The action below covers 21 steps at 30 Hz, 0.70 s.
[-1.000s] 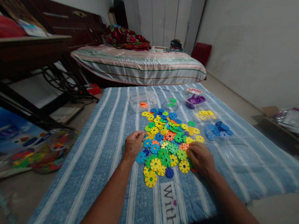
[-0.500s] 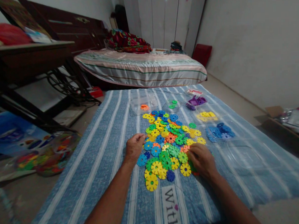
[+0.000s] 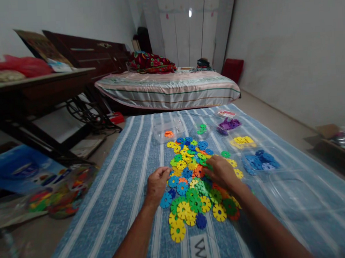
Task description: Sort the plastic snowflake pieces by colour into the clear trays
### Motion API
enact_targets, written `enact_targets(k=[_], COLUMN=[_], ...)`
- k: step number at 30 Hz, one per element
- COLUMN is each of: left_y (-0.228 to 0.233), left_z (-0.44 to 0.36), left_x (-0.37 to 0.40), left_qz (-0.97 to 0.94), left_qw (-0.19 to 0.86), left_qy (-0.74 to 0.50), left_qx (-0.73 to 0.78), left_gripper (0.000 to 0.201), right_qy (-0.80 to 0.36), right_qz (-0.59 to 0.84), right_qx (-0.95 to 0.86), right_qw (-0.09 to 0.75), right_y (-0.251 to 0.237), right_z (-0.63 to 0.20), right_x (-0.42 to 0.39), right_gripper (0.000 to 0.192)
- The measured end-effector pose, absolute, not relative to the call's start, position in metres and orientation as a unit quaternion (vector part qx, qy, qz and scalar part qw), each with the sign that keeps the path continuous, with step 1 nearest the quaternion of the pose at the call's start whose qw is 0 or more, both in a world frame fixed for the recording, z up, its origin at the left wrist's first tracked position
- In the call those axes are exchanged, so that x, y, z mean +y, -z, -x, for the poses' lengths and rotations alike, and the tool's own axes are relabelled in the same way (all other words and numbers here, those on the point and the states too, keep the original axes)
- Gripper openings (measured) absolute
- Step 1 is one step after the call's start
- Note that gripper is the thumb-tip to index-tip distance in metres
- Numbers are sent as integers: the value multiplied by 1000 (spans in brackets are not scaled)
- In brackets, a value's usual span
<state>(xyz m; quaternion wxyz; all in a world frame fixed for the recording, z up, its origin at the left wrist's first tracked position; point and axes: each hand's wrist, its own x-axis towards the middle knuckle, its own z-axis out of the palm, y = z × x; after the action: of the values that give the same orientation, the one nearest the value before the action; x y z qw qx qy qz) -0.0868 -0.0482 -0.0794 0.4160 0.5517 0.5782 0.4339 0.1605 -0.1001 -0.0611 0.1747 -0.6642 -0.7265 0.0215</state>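
A loose pile of notched plastic discs [image 3: 184, 210] in yellow, green, blue and orange lies on the striped cloth. At the pile's left edge is my left hand [image 3: 158, 182], its thumb and fingers pinched together; whatever they hold is too small or hidden to name. My right hand [image 3: 221, 172] reaches over the pile's right part, fingers bent down and together at the green and orange discs [image 3: 199, 171]. Its fingertips are partly hidden, so I cannot make out what is between them.
Clear plastic boxes hold sorted discs: orange [image 3: 169, 134], green [image 3: 202, 129], purple [image 3: 229, 124], yellow [image 3: 243, 141] and blue [image 3: 261, 161]. A transparent lid [image 3: 291, 192] lies at the right. Beyond the table is a bed [image 3: 170, 88]; a sewing-machine stand [image 3: 83, 110] is at the left.
My right hand has moved from the pile's near right edge inward and farther away over the discs. My left hand stays pinched at the left edge. The camera view has tilted up.
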Motion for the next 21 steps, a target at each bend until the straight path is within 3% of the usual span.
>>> enact_targets(k=[4, 8, 13, 17, 21], left_y=[75, 66, 54, 56, 74], left_z=[90, 91, 85, 79, 73], left_x=[-48, -49, -41, -20, 3], left_qz=[-493, -429, -417, -450, -514], left_qw=[479, 543, 545, 488, 398], left_qy=[-451, -458, -454, -468, -462], left_qx=[570, 558, 569, 583, 603], left_gripper=[32, 35, 35, 30, 28], right_qy=[-29, -11, 32, 20, -93], right_qz=[688, 694, 681, 679, 705], right_qx=[-719, -714, -723, -711, -640], right_qw=[92, 94, 115, 180, 292], right_y=[56, 67, 80, 78, 60], right_z=[-150, -149, -154, -159, -167], right_x=[-90, -86, -84, -84, -61], right_gripper=[19, 24, 28, 28, 26])
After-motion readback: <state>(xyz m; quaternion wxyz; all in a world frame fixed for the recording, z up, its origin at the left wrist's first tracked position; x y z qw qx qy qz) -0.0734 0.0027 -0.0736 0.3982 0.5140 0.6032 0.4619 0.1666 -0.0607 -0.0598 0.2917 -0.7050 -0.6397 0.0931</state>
